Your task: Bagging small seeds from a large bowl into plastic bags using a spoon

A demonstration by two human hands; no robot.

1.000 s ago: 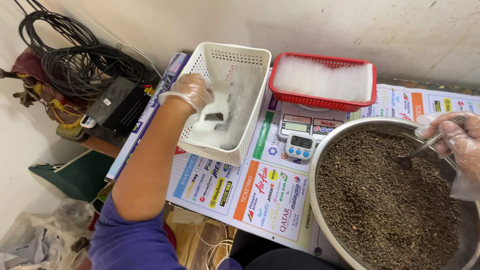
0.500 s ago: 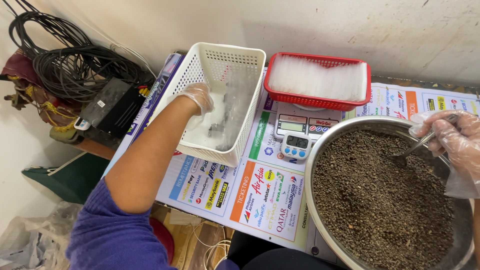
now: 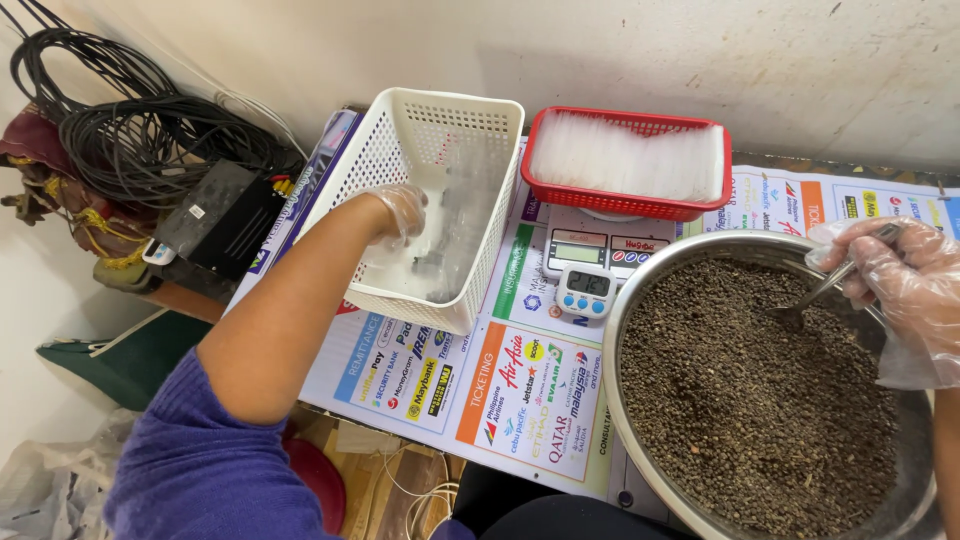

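Left hand (image 3: 400,212), in a thin clear glove, is down inside the white basket (image 3: 478,262), fingers curled narrow over the clear plastic bits lying on the basket floor; can't tell if it actually grips one. Basket sits tilted, its near-left corner past the edge of the printed sheet (image 3: 520,400).

Taking the basket as ref pt:
- Just right of it, at the back: red basket (image 3: 625,205) filled w/ a stack of clear bags, nearly touching the white one.
- Right & nearer, in front of the red basket: digital scale (image 3: 600,248), w/ a small white timer (image 3: 586,290) lying against its front.
- Further right & nearer still: big steel bowl (image 3: 618,330) full of dark brown granules (image 3: 740,400).
- Right hand (image 3: 900,285), also gloved, over the bowl's far-right rim, fingers closed on a metal spoon (image 3: 815,297); spoon tip is in the granules.
- Left of it: black box (image 3: 215,225) & a coil of black cables (image 3: 120,130), off the sheet.
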